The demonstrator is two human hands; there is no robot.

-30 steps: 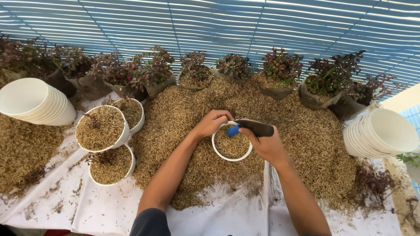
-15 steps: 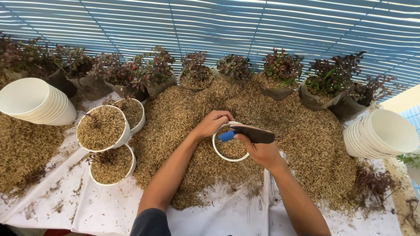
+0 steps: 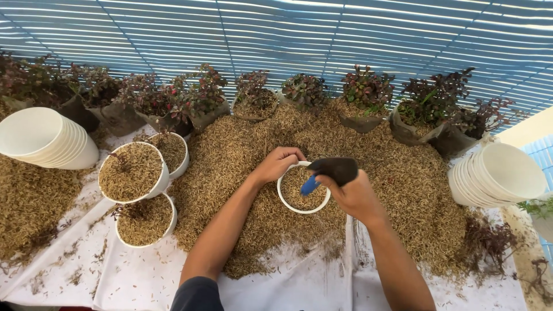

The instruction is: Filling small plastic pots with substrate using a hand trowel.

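near edge: white sheet (image 3: 276, 288) over the counter, scattered husk bits on it, both forearms coming up from the bottom of the view. left hand (image 3: 275, 166) curled over the near-left rim of the white pot (image 3: 288, 204), fingers hooked on the rim, thumb side toward the body; pinching the rim, not spread. right hand (image 3: 354, 198) closed around the handle end of a scoop (image 3: 331, 171) with a dark blade and blue grip, held just above the pot's right rim. scoop's long axis running roughly left-right, slightly tilted, blue end dipping down-left into the pot mouth, dark blade up-right by the knuckles. pot sitting dead centre between the two hands, sunk into the brown husk pile (image 3: 242, 155), mouth up, partly filled with the same husk. left hand in contact with the pot; right hand touching only the scoop, so pot lies left and just below the scoop. further left: three filled white pots (image 3: 129, 173) grouped on the sheet, small plants stuck in them, well apart from the hands. far left: stack of empty white pots (image 3: 46, 138) lying on its side on loose husk. far right: second stack of white pots (image 3: 498, 175), also on its side. beyond the pile: row of red-green seedlings (image 3: 368, 86) in dark nursery bags along the back, none within reach of either hand as posed. behind that, blue slatted shade cover (image 3: 288, 34). cannot tell whether the scoop blade carries any husk.
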